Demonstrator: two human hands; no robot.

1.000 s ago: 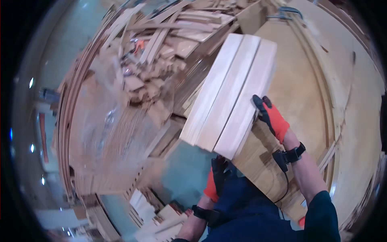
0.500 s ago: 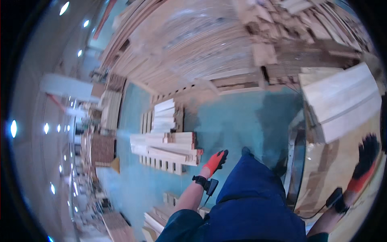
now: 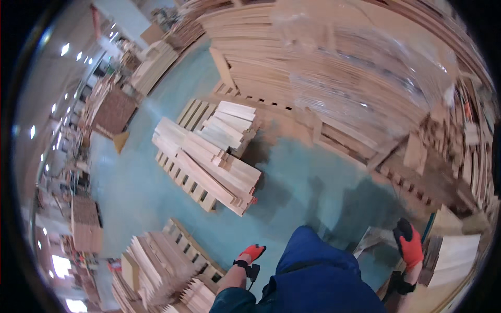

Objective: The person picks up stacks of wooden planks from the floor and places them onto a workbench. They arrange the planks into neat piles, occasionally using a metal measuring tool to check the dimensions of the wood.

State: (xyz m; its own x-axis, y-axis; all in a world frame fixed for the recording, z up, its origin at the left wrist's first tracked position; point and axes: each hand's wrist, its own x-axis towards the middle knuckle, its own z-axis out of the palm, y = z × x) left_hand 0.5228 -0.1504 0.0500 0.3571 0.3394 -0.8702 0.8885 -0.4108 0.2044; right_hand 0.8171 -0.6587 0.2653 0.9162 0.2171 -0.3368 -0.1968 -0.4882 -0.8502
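Two gloved hands hang empty at the person's sides: the left hand loosely curled over the floor, the right hand spread, just beside a pale board. Stacked boards lie on a pallet ahead, well apart.

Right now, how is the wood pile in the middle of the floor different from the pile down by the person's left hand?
The middle pile has long pale boards lying flat in tidy layers on a pallet. The lower pile near the left hand has boards fanned out unevenly, edges showing. The middle pile stands apart on the green floor; the lower one runs off the picture's edge. Both are light wood on pallets.
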